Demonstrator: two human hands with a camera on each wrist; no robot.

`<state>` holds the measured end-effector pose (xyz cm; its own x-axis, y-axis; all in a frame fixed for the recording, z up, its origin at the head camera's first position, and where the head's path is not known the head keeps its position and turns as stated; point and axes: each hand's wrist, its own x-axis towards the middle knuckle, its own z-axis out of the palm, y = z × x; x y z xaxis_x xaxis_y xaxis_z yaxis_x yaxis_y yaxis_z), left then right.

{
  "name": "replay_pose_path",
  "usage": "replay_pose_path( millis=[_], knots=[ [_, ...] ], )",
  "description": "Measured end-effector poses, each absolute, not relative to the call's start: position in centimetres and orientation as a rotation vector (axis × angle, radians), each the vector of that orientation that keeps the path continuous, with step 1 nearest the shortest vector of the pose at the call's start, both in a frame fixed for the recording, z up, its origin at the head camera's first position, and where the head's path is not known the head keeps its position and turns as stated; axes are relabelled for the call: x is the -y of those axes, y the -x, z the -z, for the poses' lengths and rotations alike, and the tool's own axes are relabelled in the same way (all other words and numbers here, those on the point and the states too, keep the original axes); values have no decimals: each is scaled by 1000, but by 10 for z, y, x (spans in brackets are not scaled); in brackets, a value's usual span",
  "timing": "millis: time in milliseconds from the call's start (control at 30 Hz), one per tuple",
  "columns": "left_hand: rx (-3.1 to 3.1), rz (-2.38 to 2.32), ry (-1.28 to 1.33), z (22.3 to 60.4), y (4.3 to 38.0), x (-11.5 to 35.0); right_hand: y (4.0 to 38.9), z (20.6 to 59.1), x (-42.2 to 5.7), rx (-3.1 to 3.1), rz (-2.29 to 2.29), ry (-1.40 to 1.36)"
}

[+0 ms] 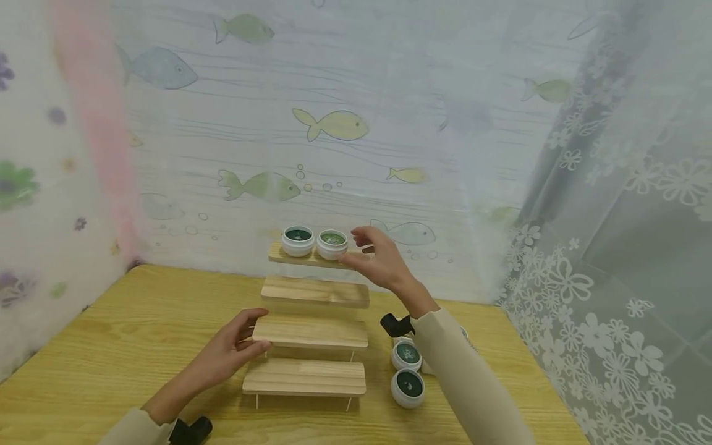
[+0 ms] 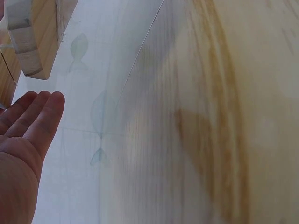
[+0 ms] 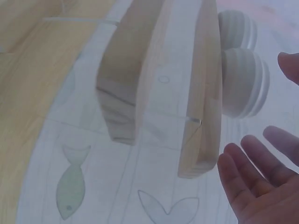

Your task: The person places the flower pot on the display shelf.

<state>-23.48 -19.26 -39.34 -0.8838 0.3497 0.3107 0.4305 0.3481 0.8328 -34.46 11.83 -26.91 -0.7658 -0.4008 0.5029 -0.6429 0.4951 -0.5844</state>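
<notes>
Left hand (image 1: 225, 352), fingers loosely extended, lies beside the wooden stand (image 1: 311, 334); contact unclear. Farther: right hand (image 1: 384, 258), thumb and fingers spread, beside the green-filled jar (image 1: 332, 249) on the top step (image 1: 275, 252). Jar probably light, rigid, slippery; grip opposite walls. Right wrist view shows fingers clear of it; head view alone shows its fill (image 1: 332, 238)
</notes>
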Motion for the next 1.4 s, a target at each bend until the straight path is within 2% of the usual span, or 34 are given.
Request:
replay_pose_path(
  millis=[600,1400],
  knots=[
    [2491,1609,735,396,235,193,296,305,-175,2275,-1118,-922],
    [2480,1593,758,397,237,194,230,379,-229,2360,-1009,-731]
  ],
)
